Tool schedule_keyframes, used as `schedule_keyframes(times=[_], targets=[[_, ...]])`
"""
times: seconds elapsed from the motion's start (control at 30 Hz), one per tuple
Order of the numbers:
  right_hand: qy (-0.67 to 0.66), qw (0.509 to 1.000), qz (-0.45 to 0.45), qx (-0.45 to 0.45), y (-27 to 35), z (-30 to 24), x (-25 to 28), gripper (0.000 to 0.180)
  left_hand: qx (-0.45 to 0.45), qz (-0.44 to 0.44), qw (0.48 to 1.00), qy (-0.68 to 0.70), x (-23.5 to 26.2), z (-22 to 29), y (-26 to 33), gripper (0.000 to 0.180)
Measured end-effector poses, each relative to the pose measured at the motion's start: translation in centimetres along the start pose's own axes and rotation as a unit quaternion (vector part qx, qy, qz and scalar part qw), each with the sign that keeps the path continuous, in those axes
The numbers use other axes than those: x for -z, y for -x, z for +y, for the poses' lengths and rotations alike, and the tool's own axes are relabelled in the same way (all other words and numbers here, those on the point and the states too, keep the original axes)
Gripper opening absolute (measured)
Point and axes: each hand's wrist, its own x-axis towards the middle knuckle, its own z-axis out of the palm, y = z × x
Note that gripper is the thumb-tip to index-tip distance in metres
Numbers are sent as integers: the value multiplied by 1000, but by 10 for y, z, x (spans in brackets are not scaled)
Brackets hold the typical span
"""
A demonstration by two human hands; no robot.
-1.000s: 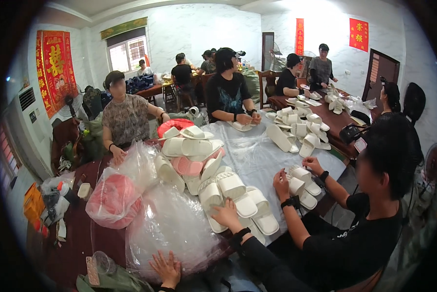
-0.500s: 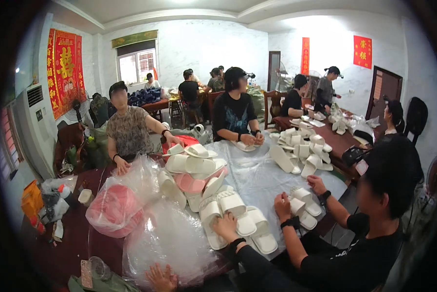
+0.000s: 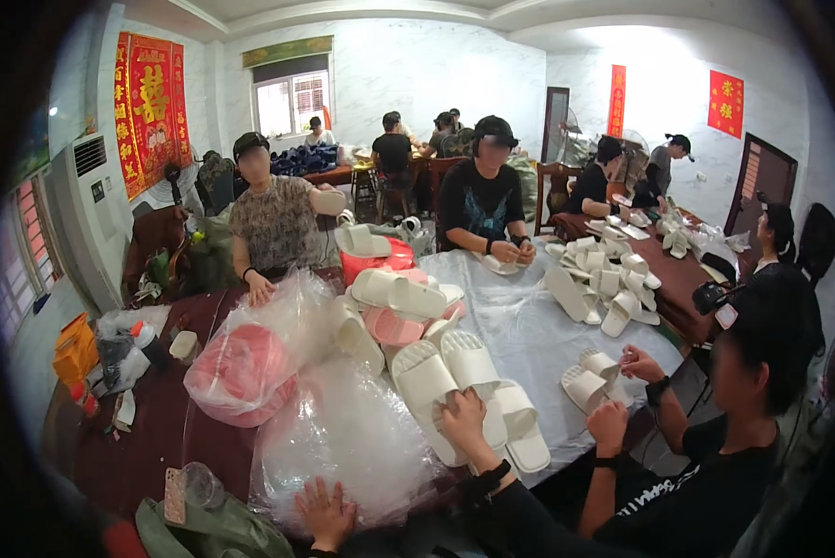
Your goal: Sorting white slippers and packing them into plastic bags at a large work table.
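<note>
My left hand (image 3: 323, 511) lies flat with fingers spread on a crumpled clear plastic bag (image 3: 343, 437) at the near table edge. My right hand (image 3: 464, 417), in a black sleeve with a wrist strap, curls over a white slipper (image 3: 455, 372) at the front of a pile of white slippers (image 3: 399, 296). Beside the bag sits a pink bundle wrapped in clear plastic (image 3: 241, 372).
A person in black at the right handles white slippers (image 3: 587, 383). Two people sit across the table, with others at tables behind. A grey sheet (image 3: 538, 330) covers the table. More slippers (image 3: 603, 279) lie at the far right. A phone (image 3: 174, 495) and bottles (image 3: 148, 342) lie left.
My view has tilted up a little, showing more of the room. My right hand has shifted slightly right on the slippers. My left hand stays on the plastic bag.
</note>
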Motion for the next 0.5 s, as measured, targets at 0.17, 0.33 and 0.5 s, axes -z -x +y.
schedule_keyframes(times=[0.17,0.33,0.5], targets=[[-222,968,-111,30,40,-54,31,27,115,-200,938,260,31,-17,-13,77],[-470,822,-322,-8,86,-39,56,44,74,-231,922,303,86,-23,-64,82],[-545,719,-416,-115,113,-56,89,42,-126,-22,986,105,112,-45,-98,68]])
